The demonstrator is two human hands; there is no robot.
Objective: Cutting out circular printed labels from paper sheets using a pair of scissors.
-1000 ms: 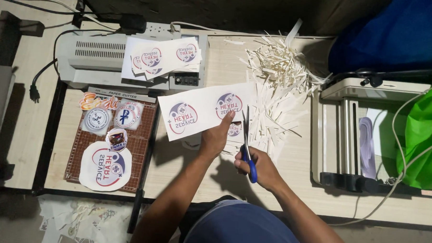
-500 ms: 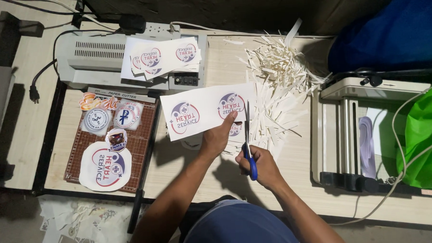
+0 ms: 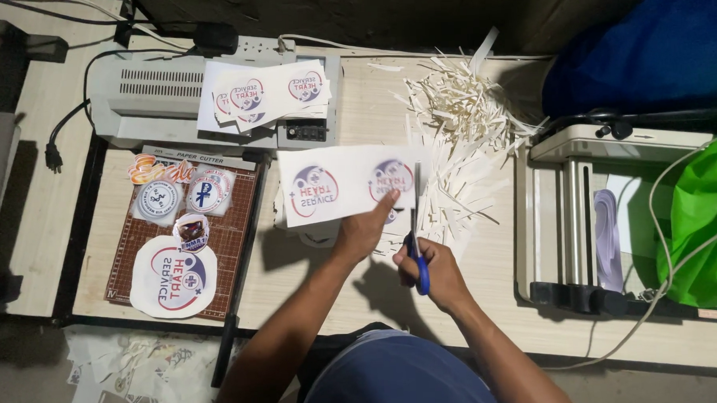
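My left hand (image 3: pixel 365 229) pinches the near edge of a white printed sheet (image 3: pixel 338 183) that bears two round emblems, holding it flat above the table. My right hand (image 3: pixel 434 272) grips blue-handled scissors (image 3: pixel 416 223), whose blades point away from me and run along the sheet's right edge, beside the right emblem. Under and to the right of the sheet lies a heap of white paper strips (image 3: pixel 459 118).
A grey laminator (image 3: pixel 160 97) at the back carries a stack of printed sheets (image 3: pixel 264 95). A brown paper cutter mat (image 3: pixel 231 238) at left holds cut round stickers. A roller machine (image 3: pixel 570 218) and green bag (image 3: pixel 705 229) stand at right. Paper scraps (image 3: pixel 134 372) litter the floor.
The scissors' blades have advanced farther along the sheet's right edge. My left hand has shifted its grip slightly, and the sheet has moved a little.
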